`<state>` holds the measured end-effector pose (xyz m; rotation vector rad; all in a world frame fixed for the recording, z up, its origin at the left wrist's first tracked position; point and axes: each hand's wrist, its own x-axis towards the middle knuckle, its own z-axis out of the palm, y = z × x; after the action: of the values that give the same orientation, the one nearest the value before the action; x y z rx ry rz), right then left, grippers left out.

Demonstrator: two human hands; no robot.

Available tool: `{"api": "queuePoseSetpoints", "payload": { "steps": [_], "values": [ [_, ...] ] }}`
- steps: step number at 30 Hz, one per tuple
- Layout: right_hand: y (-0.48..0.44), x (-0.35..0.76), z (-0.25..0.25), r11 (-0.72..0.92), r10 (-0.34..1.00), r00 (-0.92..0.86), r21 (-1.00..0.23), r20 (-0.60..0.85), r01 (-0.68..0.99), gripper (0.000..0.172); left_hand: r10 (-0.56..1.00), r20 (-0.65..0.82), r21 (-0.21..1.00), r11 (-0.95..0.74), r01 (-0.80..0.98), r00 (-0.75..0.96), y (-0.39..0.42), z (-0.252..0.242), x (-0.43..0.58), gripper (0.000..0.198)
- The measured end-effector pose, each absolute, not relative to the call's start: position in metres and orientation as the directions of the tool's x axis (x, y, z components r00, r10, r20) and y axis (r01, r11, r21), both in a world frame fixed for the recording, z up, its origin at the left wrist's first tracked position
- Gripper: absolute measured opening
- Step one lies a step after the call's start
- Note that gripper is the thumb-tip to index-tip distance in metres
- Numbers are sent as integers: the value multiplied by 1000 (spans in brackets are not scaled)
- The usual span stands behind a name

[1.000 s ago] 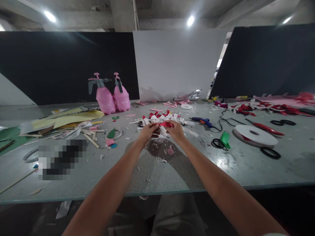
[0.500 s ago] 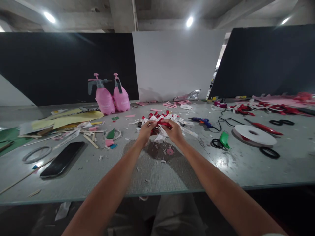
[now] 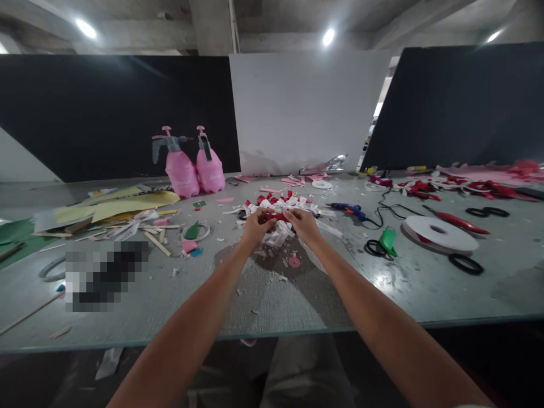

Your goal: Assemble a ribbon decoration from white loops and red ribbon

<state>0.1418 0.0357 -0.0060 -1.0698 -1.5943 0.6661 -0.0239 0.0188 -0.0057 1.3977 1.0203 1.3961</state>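
Between my two hands stretches a short piece of red ribbon (image 3: 277, 217). My left hand (image 3: 257, 225) pinches its left end, and my right hand (image 3: 302, 224) pinches the right end. Just behind and under the fingers lies a heap of red and white ribbon pieces (image 3: 293, 202), partly covered by the hands. White ribbon bits (image 3: 279, 233) hang or lie below the fingers. Right of the heap rests a blue glue gun (image 3: 348, 209) with a black cord. A small pink ring (image 3: 294, 262) lies on the table nearer to me.
Two pink spray bottles (image 3: 182, 173) stand at back left. Yellow sheets (image 3: 114, 205) and sticks lie at left, near a blurred-out dark object (image 3: 110, 275). At right are a white ribbon spool (image 3: 440, 233), a green-handled tool (image 3: 387, 242), black rings (image 3: 466, 263) and a red tool (image 3: 461, 221).
The red ribbon between my hands now lies straighter and flatter. My fingers have shifted slightly, with the left hand a little to the right.
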Motion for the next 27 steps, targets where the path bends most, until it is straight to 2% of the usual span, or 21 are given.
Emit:
{"api": "queuePoseSetpoints", "payload": {
  "steps": [2,5,9,16,19,22,27],
  "values": [
    [35,143,-5,448,888,-60,-829,456,334,41,956,291,957,-290,-11,40,18,-6,-22,44],
    [34,143,-5,475,874,-41,-832,484,286,38,965,261,965,-260,-11,6,19,-7,-22,49],
    [34,143,-7,482,872,-42,-840,487,248,35,984,176,984,-176,2,-27,22,-11,-23,38],
    [33,133,-15,360,933,-55,-916,356,174,28,929,350,932,-358,-57,-115,26,-12,-23,26],
    [32,128,-18,319,947,-70,-943,313,93,26,934,339,929,-351,-113,-113,25,-11,-22,28],
    [32,123,-22,292,956,-19,-956,292,-12,25,943,304,938,-321,-132,-136,23,-12,-17,32],
    [32,119,-23,270,959,119,-959,259,-87,33,950,257,934,-292,-208,-179,19,-16,-9,40]
  ]
}}
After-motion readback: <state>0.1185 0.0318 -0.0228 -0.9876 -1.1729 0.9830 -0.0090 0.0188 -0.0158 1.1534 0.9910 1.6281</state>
